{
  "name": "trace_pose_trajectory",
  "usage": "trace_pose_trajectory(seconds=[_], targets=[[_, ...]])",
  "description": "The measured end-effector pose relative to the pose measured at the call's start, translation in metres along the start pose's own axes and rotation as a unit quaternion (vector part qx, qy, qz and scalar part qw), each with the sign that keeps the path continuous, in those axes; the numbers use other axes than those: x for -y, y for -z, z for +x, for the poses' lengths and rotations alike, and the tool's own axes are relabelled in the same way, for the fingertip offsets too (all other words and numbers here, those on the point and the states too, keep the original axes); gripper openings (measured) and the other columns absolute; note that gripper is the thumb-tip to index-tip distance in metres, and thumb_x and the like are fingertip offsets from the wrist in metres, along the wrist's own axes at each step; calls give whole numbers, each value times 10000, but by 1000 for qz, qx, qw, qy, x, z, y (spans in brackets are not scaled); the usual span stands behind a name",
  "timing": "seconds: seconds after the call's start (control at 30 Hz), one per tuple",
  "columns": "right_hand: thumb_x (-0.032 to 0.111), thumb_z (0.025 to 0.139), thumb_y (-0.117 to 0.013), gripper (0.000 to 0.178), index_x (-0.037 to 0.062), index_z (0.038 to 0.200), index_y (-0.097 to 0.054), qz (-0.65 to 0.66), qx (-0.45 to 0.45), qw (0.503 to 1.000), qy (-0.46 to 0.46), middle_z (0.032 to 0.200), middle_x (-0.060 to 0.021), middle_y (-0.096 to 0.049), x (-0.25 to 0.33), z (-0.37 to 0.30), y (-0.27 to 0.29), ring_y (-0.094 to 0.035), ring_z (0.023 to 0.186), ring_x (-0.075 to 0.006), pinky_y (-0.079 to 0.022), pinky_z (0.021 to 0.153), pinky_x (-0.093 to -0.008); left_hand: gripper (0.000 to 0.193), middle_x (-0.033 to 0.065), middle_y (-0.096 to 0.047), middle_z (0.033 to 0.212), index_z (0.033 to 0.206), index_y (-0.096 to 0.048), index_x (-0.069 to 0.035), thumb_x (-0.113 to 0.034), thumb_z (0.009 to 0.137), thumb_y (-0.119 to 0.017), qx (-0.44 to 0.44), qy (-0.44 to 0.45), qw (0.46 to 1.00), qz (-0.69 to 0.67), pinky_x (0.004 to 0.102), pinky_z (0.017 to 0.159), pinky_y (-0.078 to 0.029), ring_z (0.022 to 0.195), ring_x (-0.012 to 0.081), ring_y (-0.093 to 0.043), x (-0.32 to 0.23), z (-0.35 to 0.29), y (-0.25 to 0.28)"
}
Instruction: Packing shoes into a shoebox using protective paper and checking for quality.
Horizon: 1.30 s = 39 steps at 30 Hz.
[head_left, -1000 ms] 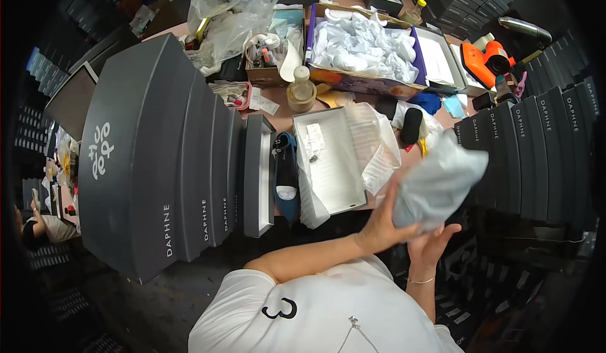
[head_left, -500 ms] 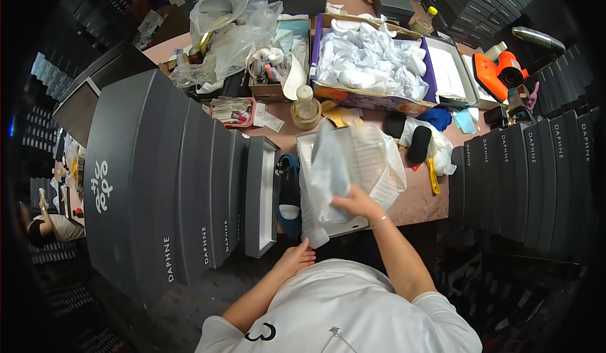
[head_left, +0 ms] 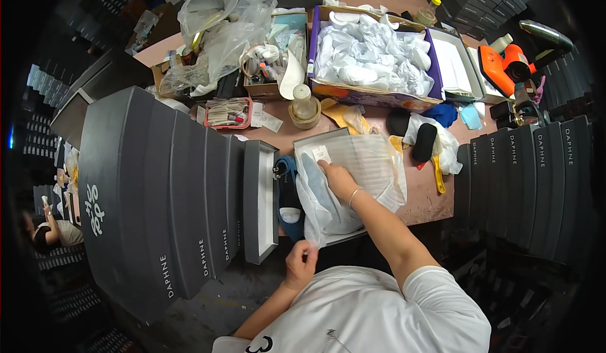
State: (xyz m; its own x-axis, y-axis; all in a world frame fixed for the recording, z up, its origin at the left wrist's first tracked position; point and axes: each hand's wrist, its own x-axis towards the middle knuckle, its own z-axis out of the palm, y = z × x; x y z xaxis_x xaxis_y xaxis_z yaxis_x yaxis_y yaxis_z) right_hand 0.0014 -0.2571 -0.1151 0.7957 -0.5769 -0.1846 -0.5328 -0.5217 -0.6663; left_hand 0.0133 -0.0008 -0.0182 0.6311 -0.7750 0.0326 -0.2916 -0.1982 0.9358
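White tissue paper (head_left: 372, 170) lies spread over an open grey shoebox (head_left: 319, 141), with a bluish shape showing through at its left. At the near left corner, my left hand (head_left: 302, 263) pinches the paper's edge. My right hand (head_left: 339, 181) reaches into the box from the right, its fingertips closed at the lower edge of a small white tag (head_left: 320, 153). Just left of the box, a dark blue shoe (head_left: 290, 192) with a pale insole patch rests on the table. Beside that shoe a grey box lid or tray (head_left: 260, 201) stands on its side.
Stacked grey shoeboxes rise at left (head_left: 145, 201) and right (head_left: 524, 182). Behind are a purple carton (head_left: 372, 100) of white paper stuffing, a glass bottle (head_left: 304, 107), a pink tray (head_left: 228, 113) and an orange tool (head_left: 502, 69). A yellow-handled brush (head_left: 439, 175) lies at right.
The raised tissue paper has come down flat over the box. My right hand has moved left and up to the tag, now visible. The far person's hands and grey box have gone from view.
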Motion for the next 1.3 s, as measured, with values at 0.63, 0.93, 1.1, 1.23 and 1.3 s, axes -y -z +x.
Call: trace_pose_trajectory(seconds=[0.63,0.93,1.1,1.23,1.3], targets=[[289,842,-567,387,-36,1052,-573,-20,46,999,16,1037,-224,-596,17,-135,-59,-591,949,-379,-487,829,-448,229,182,-639,1050,936,-653,71,-151,895,-615,125,-53,990,-31,336,773,-491,909,257,-641,-21,45,4],[139,871,-589,262,14,1100,-614,366,5,906,-215,925,-162,-651,23,-152,138,-639,834,-260,-509,749,-359,408,244,-482,1289,1122,-592,59,-203,815,-656,157,-189,943,226,489,1055,-306,1234,396,-433,22,72,-28],[154,785,-705,566,64,1305,-499,-107,-364,879,-290,982,-210,-628,-143,-189,209,-633,873,-360,-508,756,-422,410,243,-489,1276,1071,-618,20,-252,774,-690,361,-184,793,456,561,1102,-167,1253,399,-400,22,110,-83],[109,796,-619,327,81,1122,-620,-155,-207,892,-372,992,-186,-626,-216,-163,214,-632,873,-386,-503,771,-469,383,190,-554,1197,1071,-624,-18,-216,753,-703,345,-185,838,381,528,1068,-255,1165,349,-492,33,107,-85],[82,804,-570,234,81,1018,-664,-159,-236,906,-315,1007,-179,-624,-239,-139,222,-635,854,-396,-506,764,-471,360,167,-589,1136,1071,-624,-23,-168,751,-702,308,-159,900,263,479,1013,-348,1098,331,-544,34,107,-76]])
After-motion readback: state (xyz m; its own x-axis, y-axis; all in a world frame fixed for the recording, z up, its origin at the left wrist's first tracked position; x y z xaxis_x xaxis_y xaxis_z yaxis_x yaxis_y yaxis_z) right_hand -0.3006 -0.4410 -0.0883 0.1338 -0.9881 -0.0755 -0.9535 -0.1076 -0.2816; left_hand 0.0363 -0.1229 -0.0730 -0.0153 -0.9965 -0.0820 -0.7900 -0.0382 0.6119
